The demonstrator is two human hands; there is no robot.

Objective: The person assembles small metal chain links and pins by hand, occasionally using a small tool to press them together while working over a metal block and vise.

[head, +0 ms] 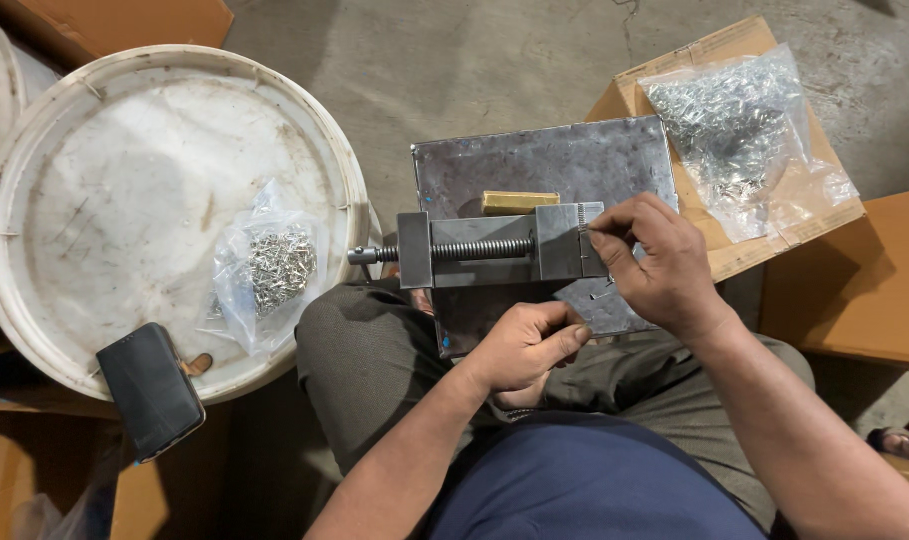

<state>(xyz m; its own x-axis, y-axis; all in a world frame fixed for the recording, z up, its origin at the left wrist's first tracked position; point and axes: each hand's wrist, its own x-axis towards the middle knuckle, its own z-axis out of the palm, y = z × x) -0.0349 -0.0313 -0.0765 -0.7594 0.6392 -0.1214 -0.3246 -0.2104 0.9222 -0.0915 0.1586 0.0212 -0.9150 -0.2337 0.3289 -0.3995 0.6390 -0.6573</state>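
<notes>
Left hand (530, 345) curled loosely at the steel plate's (575, 165) near edge, contents not visible. Right hand (650, 260) at 1 o'clock of it, fingertips pinching something small at the vise (500, 250) jaw end. Brass block (520, 202) just behind vise. Bag of fasteners (745, 135) on carton at 2 o'clock; smaller bag (270, 275) on white lid (95, 180) at 9.

Count: 2 bags of small metal parts, one on the lid (270, 272) at 9 o'clock, one on a box (745, 135) at 2. 1 vise (495, 250), 1 plate (545, 165), 1 brass block (520, 202), 1 phone (151, 390), 1 lid (125, 180), 2 hands: left (525, 345), right (655, 262).
</notes>
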